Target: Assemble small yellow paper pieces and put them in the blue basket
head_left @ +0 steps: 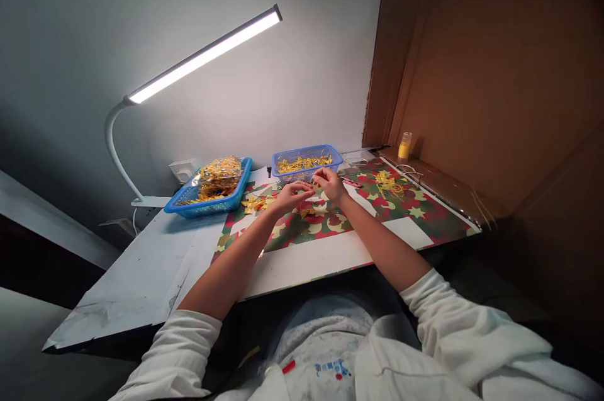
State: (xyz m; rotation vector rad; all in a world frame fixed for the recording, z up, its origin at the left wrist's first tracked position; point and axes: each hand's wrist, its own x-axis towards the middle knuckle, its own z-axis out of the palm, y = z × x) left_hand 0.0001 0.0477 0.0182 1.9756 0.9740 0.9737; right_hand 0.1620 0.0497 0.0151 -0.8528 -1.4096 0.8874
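— Looking down at the surface (302, 262) now: both hands are together over the red, green and yellow patterned mat (425, 212). What do you read on the left hand (292, 194)?

— I see its fingers pinched on a small pale piece (315, 198), which sits between the two hands, just above the mat. The piece is too small for me to say what it is. The right hand (331, 184) has its fingertips closed on the same piece from the other side; the two hands nearly touch.

— And around them?

— I see small yellow pieces (255, 203) lying on the mat just beside the left hand, and a second loose yellow cluster (387, 184) well off to the right. Behind the hands stands a small blue basket (306, 157) with yellow bits inside. To its left is a larger blue tray (207, 204) carrying a clear bag (221, 173) of yellow-gold pieces.

— Anything else on the edges?

— I see a white desk lamp (202, 56), lit, arching over the left side, its base near the tray. A small yellow bottle (404, 146) stands at the far right against the brown cardboard wall (495, 86). White sleeves (472, 319) are pushed up both forearms.
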